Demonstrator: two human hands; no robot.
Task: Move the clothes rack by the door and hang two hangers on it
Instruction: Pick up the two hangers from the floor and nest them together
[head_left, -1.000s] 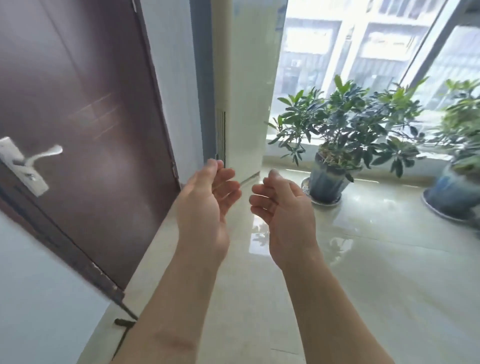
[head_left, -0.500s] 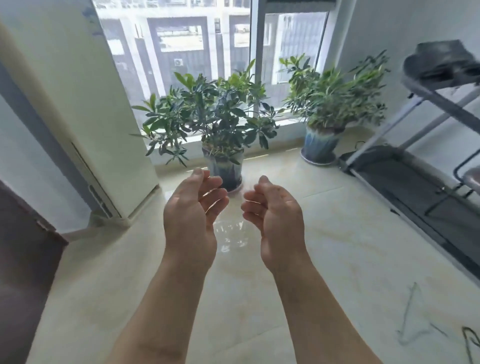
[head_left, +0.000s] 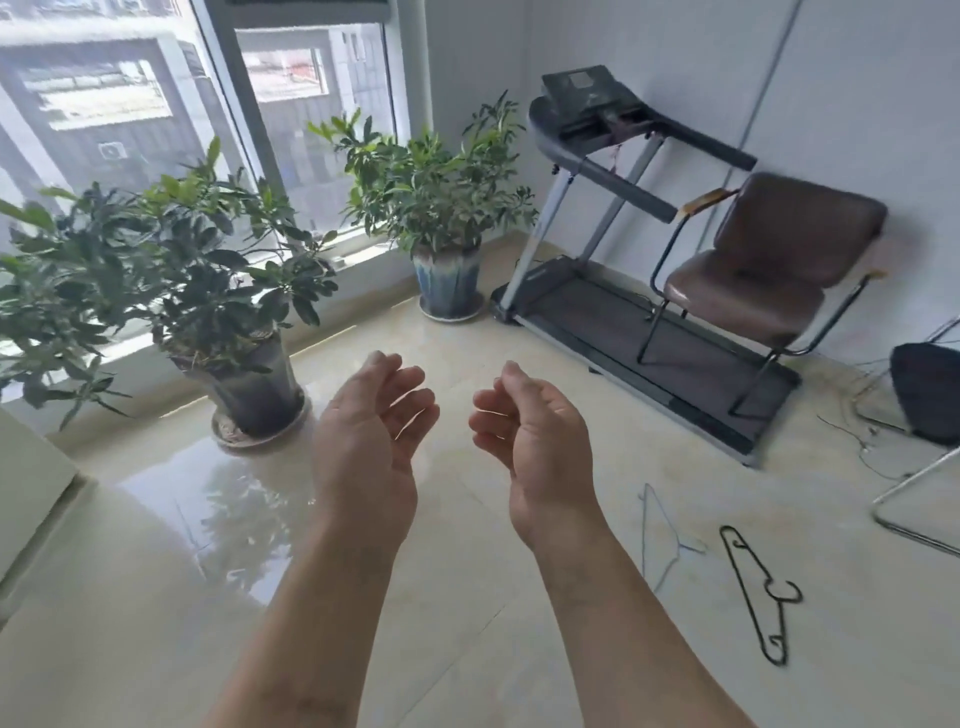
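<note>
Two hangers on the pale floor (head_left: 156, 597) at lower right, well apart from both hands: a thin light wire hanger (head_left: 655, 540) and, just beside it, a black hanger (head_left: 758, 597) with hook pointing right; lying flat and loose, evidently waiting to be picked up. At the right edge, a pale metal bar with a rounded corner (head_left: 904, 493), possibly the foot of the clothes rack, though too little visible to say; no door in view. Left hand (head_left: 371, 436) and right hand (head_left: 535, 431) raised side by side at centre, palms turned inward toward each other, forearms extended forward and roughly parallel. Fingers of both loosely curled, half open, gripping nothing. Judged as a ready posture before any reach. Background: two potted plants (head_left: 171, 270) at the window, treadmill (head_left: 623, 291), brown chair (head_left: 769, 270).
</note>
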